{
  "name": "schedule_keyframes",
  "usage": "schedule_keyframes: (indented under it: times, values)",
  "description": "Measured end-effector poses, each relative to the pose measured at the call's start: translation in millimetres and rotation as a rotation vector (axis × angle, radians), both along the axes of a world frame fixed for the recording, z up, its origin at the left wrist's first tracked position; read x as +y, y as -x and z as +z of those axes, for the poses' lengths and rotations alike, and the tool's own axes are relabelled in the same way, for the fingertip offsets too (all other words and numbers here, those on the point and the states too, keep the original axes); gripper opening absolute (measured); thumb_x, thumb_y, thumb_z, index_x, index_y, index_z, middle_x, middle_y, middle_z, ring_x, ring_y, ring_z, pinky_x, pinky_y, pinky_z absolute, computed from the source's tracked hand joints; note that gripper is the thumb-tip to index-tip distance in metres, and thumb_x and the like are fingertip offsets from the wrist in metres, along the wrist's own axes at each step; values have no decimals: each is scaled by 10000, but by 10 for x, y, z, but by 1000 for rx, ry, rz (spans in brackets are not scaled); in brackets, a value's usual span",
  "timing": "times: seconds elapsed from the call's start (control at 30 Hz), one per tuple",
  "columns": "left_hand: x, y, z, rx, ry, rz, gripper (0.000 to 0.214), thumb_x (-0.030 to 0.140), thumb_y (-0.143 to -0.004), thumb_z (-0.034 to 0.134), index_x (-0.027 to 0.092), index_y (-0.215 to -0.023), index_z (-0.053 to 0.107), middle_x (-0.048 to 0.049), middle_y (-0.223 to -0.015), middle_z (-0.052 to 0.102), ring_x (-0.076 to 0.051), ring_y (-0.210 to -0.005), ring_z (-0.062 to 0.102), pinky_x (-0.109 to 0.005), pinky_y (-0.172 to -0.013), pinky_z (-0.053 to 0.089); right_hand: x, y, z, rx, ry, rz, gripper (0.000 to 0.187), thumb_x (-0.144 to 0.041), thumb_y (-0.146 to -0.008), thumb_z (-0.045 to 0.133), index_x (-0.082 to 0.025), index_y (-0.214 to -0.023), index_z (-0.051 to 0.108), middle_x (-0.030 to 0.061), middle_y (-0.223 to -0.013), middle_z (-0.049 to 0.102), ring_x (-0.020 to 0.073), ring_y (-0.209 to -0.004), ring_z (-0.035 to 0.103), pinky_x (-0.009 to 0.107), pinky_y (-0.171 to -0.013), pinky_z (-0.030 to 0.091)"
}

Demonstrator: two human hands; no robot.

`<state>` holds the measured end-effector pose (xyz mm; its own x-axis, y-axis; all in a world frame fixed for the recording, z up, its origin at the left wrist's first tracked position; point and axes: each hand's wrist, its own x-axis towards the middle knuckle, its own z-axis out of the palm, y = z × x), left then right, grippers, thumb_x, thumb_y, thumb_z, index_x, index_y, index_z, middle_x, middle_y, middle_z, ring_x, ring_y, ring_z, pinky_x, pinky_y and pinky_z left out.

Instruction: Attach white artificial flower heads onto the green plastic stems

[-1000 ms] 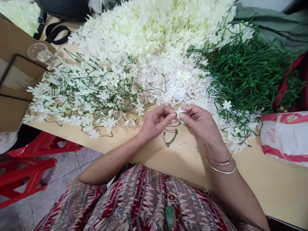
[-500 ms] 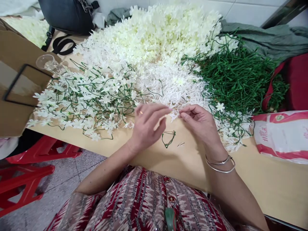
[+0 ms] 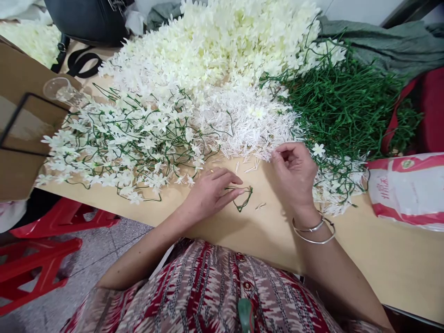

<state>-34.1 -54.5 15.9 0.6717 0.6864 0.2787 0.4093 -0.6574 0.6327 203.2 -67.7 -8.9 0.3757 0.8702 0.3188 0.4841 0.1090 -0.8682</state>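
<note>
Over a small green plastic stem (image 3: 245, 203) lying bent on the table, my left hand (image 3: 213, 190) holds its thumb and index finger a little apart. Part of that stem shows between the two fingers, and it still lies on the table. My right hand (image 3: 294, 171) is closed in a pinch at the front edge of a heap of thin white flower stamens (image 3: 243, 122). What sits between its fingertips is too small to make out. A few loose stamens (image 3: 261, 206) lie beside the green stem.
White artificial flowers on green stems (image 3: 138, 138) spread at left. Behind rises a heap of cream petals (image 3: 225, 41); green stems (image 3: 350, 101) pile at right. A pink-and-white packet (image 3: 405, 192), a cardboard box (image 3: 27, 152), a black bag (image 3: 86, 21) and red stools (image 3: 45, 259) stand around.
My left hand has come down and nearer to me, onto the green stem. My right hand has shifted right and slightly up to the stamen heap's edge. Several stamens now lie loose before the heap.
</note>
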Motion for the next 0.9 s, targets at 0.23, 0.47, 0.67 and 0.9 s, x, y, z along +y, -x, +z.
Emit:
schedule_keyframes:
  times: [0.23,0.47,0.67,0.9]
  values:
    - [191,-242,-37,-77,-6,35,115,262,-1058,612,178,-1074,689,-59,-1011,760,-178,-913,727,-301,-829,547,-1,-72,45,57,-61,-54,55,-284,-939,733,-246,-955,769,27,-903,688,183,-755,610,369,-716,488]
    - [523,-393,-17,-87,-91,129,122,193,-1056,566,164,-1133,656,-81,-1089,732,-154,-877,709,-287,-810,559,14,-135,-7,45,-121,-66,58,-262,-920,747,-242,-974,756,36,-931,722,206,-831,662,396,-790,541]
    - [911,-657,17,78,-221,168,190,146,-1063,495,161,-1198,628,-110,-1193,700,-203,-1000,702,-337,-901,556,43,-134,21,137,-178,-95,46,-235,-872,753,-235,-905,721,37,-916,714,223,-890,689,420,-855,556]
    - [1482,-1109,-74,263,-317,197,238,7,-973,529,152,-1067,693,-129,-1148,678,-260,-1051,645,-377,-899,526,69,-121,-4,324,-148,-71,149,-252,-822,811,-261,-930,709,1,-857,725,167,-761,688,327,-712,577]
